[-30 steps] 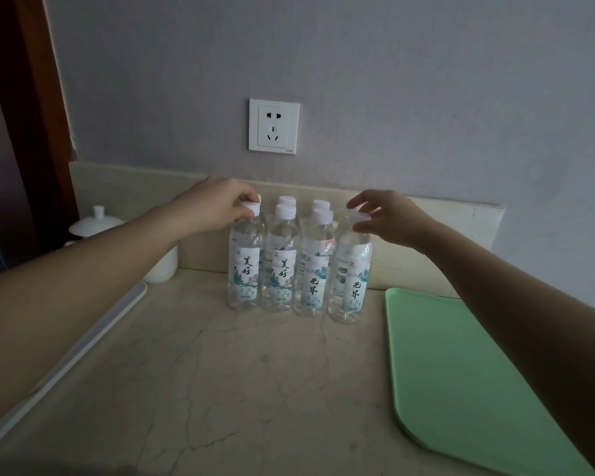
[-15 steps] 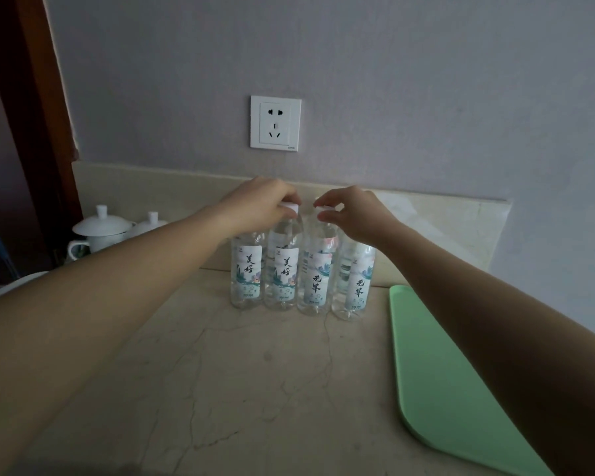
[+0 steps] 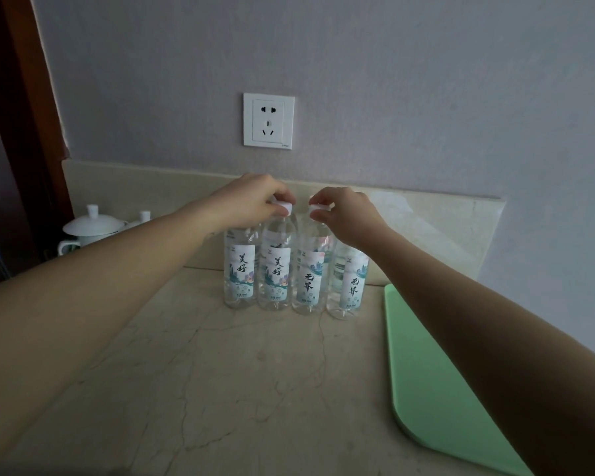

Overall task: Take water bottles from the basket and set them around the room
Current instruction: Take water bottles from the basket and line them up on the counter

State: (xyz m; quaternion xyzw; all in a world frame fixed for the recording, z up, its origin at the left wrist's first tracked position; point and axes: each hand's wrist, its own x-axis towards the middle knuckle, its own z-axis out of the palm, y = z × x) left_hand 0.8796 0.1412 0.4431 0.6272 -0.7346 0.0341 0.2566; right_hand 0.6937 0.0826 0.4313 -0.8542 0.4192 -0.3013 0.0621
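Several clear water bottles with white caps and pale labels stand upright in a tight group on the marble counter (image 3: 220,389), against the backsplash. My left hand (image 3: 251,201) pinches the white cap of the second bottle from the left (image 3: 275,266). My right hand (image 3: 344,214) pinches the cap of the third bottle (image 3: 310,273). The leftmost bottle (image 3: 239,269) and the rightmost bottle (image 3: 349,283) stand beside them, their tops hidden by my wrists. Bottles behind the front row are mostly hidden. No basket is in view.
A green mat (image 3: 440,379) lies on the counter to the right. White lidded cups (image 3: 90,228) stand at the back left. A wall socket (image 3: 268,120) sits above the bottles. A dark wooden door frame (image 3: 24,97) rises at the left.
Both hands have moved inward from the outer bottles' caps to the caps of the two middle bottles. The view has shifted, bringing the lidded cups into sight.
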